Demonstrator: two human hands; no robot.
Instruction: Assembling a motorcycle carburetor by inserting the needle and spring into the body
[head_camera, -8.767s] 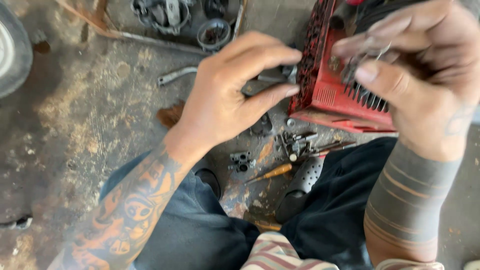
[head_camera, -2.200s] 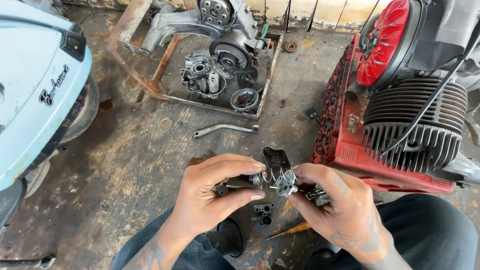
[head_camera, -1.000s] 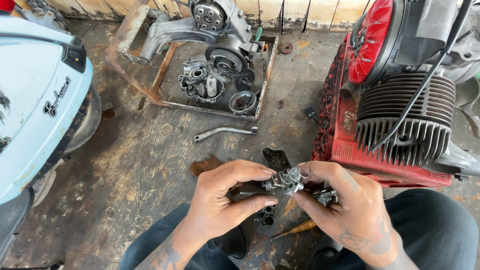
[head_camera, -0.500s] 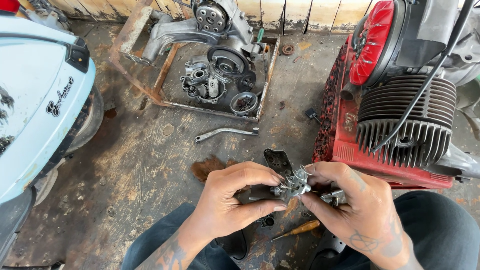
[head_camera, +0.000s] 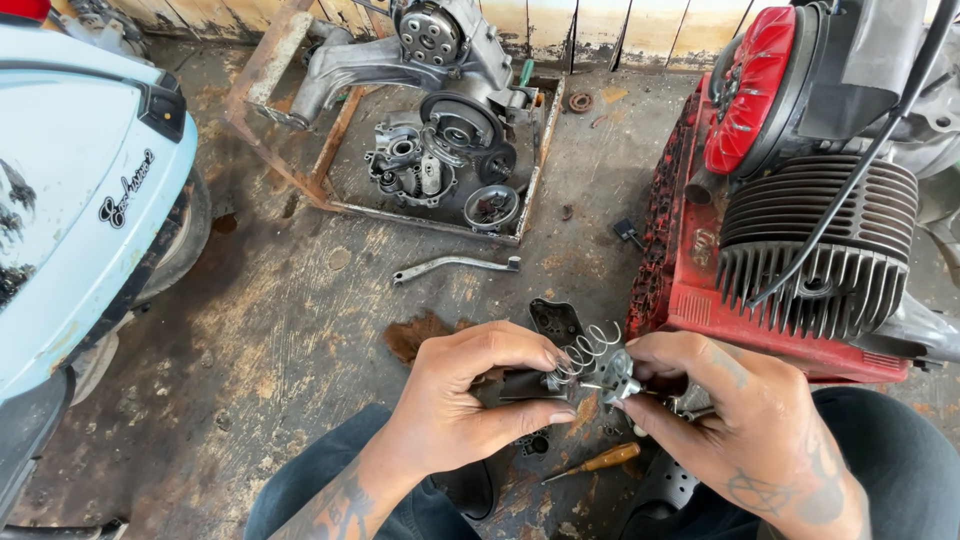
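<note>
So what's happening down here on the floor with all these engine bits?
A person sitting on a grimy workshop floor holds a small metal part with a coil spring between both hands. The left hand grips a dark piece at one end and the right hand pinches the other. A screwdriver lies below them, a wrench farther out. A tray of engine parts sits ahead, a red finned engine at right, a pale blue scooter at left.

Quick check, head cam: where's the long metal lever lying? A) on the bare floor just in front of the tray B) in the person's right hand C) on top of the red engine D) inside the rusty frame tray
A: the metal lever lies flat on the stained floor, just outside the near edge of the rusty frame tray, clear of both hands.
</note>
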